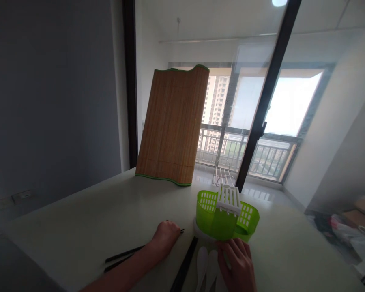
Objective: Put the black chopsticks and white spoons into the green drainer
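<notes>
My left hand is closed around thin black chopsticks lying low over the table; their tips poke out past my fingers and the other ends show left of my forearm. My right hand is bent over white spoons, fingers together at the front foot of a green utensil caddy; what lies under the fingers is hidden. The caddy stands upright, with perforated side cups and a white slotted piece on top. Between my hands lie more black chopsticks, pointing toward the caddy.
A bamboo mat with green edging stands upright at the back of the pale table. Behind it is a dark-framed glass door. A white rack shows beyond the table. Bags and boxes are piled on the floor at right.
</notes>
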`<act>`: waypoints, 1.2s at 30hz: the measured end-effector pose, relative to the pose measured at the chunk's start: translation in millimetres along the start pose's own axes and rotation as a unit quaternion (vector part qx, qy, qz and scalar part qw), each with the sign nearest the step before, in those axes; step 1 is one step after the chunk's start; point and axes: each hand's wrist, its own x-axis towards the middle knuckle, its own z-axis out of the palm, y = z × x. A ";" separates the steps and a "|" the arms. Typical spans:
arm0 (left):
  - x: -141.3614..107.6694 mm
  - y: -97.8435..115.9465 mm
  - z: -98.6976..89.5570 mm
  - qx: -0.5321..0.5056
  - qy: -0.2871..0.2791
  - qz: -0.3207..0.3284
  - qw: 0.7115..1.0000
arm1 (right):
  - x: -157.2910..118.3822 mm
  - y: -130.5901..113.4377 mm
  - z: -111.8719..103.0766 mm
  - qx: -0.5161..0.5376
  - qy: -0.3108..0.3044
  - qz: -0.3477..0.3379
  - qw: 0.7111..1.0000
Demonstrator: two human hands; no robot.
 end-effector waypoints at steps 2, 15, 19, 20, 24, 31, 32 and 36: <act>1.3 -2.5 0.8 0.019 0.001 -0.004 1.000 | 1.3 -1.8 -1.0 0.005 0.004 0.006 1.000; -29.5 -31.7 -106.1 -0.162 0.186 0.026 0.969 | 1.5 4.7 -3.2 -0.035 0.007 -0.009 0.999; -29.5 -34.1 -107.9 -0.309 0.200 0.038 0.929 | -4.2 18.3 -6.1 -0.096 0.049 0.078 0.991; -29.5 -33.8 -105.1 -0.330 0.202 0.043 0.921 | -5.7 21.8 -7.1 -0.114 0.053 0.110 0.986; -31.9 -31.5 -97.2 -0.380 0.209 0.059 0.899 | -11.4 33.9 -6.3 -0.153 0.026 0.192 0.969; -37.6 -33.8 -97.0 -0.378 0.206 0.050 0.901 | -18.7 44.8 3.3 -0.108 -0.055 0.197 0.973; -38.4 -34.0 -97.0 -0.376 0.206 0.046 0.902 | -18.9 45.3 3.0 -0.095 -0.055 0.200 0.974; -41.1 -32.3 -105.3 -0.398 0.233 0.045 0.886 | -18.3 46.3 0.4 -0.070 -0.054 0.207 0.974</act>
